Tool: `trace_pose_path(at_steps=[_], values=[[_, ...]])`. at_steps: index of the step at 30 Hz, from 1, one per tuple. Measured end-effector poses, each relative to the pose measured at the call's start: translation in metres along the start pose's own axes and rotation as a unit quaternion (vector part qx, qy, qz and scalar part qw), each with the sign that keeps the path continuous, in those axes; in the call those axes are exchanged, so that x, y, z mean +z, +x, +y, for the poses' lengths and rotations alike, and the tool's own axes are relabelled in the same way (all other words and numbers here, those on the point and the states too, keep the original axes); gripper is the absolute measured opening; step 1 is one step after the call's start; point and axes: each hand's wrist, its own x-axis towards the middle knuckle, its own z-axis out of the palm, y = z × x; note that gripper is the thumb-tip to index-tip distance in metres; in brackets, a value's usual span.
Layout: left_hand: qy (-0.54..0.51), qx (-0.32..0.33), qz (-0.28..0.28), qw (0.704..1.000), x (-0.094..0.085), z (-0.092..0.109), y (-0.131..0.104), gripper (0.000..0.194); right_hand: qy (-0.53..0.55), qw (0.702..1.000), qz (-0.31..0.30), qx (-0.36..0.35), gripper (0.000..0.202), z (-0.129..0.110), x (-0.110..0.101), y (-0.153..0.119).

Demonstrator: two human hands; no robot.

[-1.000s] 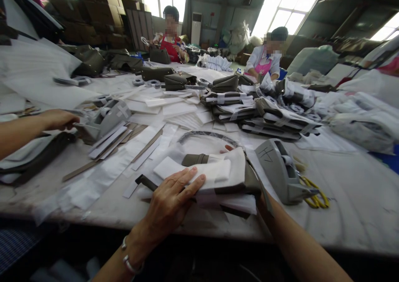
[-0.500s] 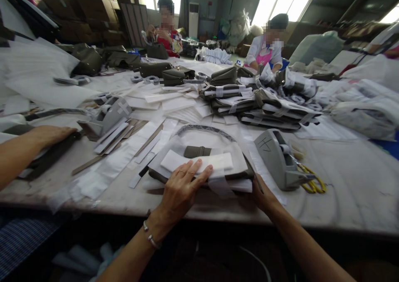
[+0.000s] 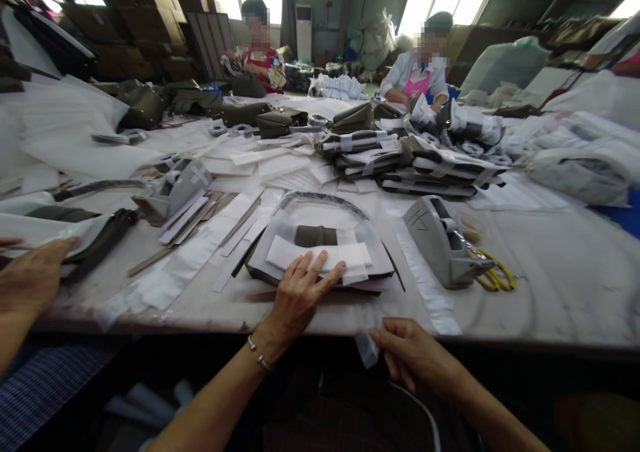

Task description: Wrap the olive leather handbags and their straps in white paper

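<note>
A dark olive handbag (image 3: 274,280) lies on the table before me, partly covered by white wrapping sheet, with its wrapped handle (image 3: 325,197) arching away from me. My left hand (image 3: 303,289) rests with fingers spread on a folded white foam strip (image 3: 285,255) across the bag. In front of the bag, at the table's edge, my right hand (image 3: 407,345) pinches a translucent strip (image 3: 369,349), which looks like clear tape. Right of the bag stands a grey tape dispenser (image 3: 437,239), with yellow-handled scissors (image 3: 500,275) beside it.
At left, a co-worker's hand (image 3: 37,272) lies on another wrapped bag (image 3: 95,235). A second tape dispenser (image 3: 175,189) and thin strips (image 3: 187,219) lie nearby. Several wrapped bags (image 3: 430,165) are piled behind. Two people (image 3: 415,82) sit across the table.
My right hand has left the bag's right side and come toward me, with the translucent strip in its fingers. The bag now lies flatter. My left hand stays on the foam strip.
</note>
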Motion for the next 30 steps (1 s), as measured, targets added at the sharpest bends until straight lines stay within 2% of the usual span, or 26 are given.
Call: trace_pose_path(at_steps=[2,3,4,6,7,9,11,13,15,18,22,24,27,30], values=[[0.007,0.011,-0.006,1.000,-0.001,0.001,-0.001,0.052,-0.062,0.996,-0.068,0.014,0.040,-0.019,-0.003,-0.014],[0.011,0.014,-0.008,1.000,-0.002,0.001,-0.001,0.052,-0.091,0.993,-0.069,-0.002,0.038,-0.032,-0.005,-0.020],[0.013,0.016,-0.012,1.000,-0.002,0.001,-0.001,0.053,-0.117,0.991,-0.040,-0.041,0.038,-0.047,-0.008,-0.025],[0.017,0.019,-0.018,1.000,-0.004,0.002,-0.002,0.053,-0.177,0.965,0.086,-0.175,0.036,-0.080,-0.012,-0.026],[0.018,0.021,-0.021,0.999,-0.004,0.002,-0.002,0.053,-0.216,0.931,0.153,-0.250,0.033,-0.094,-0.013,-0.022],[0.019,0.022,-0.022,0.999,-0.003,0.002,-0.003,0.053,-0.317,0.840,0.244,-0.365,0.023,-0.112,-0.013,-0.006],[0.020,0.020,-0.016,0.999,0.000,0.002,-0.004,0.054,-0.425,0.757,0.263,-0.420,0.022,-0.113,-0.012,0.016],[0.016,0.017,-0.011,1.000,0.003,0.003,-0.006,0.055,-0.499,0.713,0.236,-0.432,0.026,-0.100,-0.013,0.036],[0.004,0.010,-0.019,1.000,0.003,0.004,-0.007,0.057,-0.523,0.698,0.219,-0.437,0.027,-0.080,-0.018,0.050],[-0.022,-0.008,-0.062,0.998,-0.007,0.006,-0.006,0.056,-0.514,0.685,0.232,-0.460,0.028,-0.056,-0.024,0.058],[-0.034,-0.002,-0.124,0.992,-0.031,0.009,0.012,0.047,-0.501,0.674,0.247,-0.484,0.028,-0.046,-0.024,0.059],[-0.028,0.015,-0.133,0.991,-0.038,0.011,0.029,0.033,-0.495,0.674,0.254,-0.487,0.029,-0.046,-0.023,0.060],[-0.025,0.040,-0.159,0.986,-0.031,0.014,0.056,0.020,-0.488,0.678,0.254,-0.488,0.028,-0.046,-0.022,0.060],[-0.027,0.014,-0.157,0.987,-0.012,0.015,0.070,0.018,-0.473,0.684,0.256,-0.492,0.027,-0.044,-0.022,0.061]])
